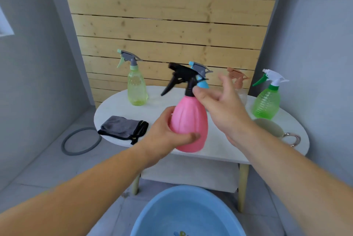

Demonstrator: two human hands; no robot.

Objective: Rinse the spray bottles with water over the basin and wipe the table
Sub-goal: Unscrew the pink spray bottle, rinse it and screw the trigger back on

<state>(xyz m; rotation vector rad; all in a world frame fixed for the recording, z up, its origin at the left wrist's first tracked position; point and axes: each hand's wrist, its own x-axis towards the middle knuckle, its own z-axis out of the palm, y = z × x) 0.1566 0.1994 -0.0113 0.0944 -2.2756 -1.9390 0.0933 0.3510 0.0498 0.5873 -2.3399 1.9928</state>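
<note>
Worktop (114, 105) carrying other bottles w/ grey cloth (123, 127); blue basin (152, 214) sitting on floor below for catching runoff. We're holding pink spray bottle (189, 124) above worktop's front edge, left hand (168, 136) fingers wrapped round body; right hand (219, 105) open, empty, reaching for black cap, prob to unscrew.
</note>
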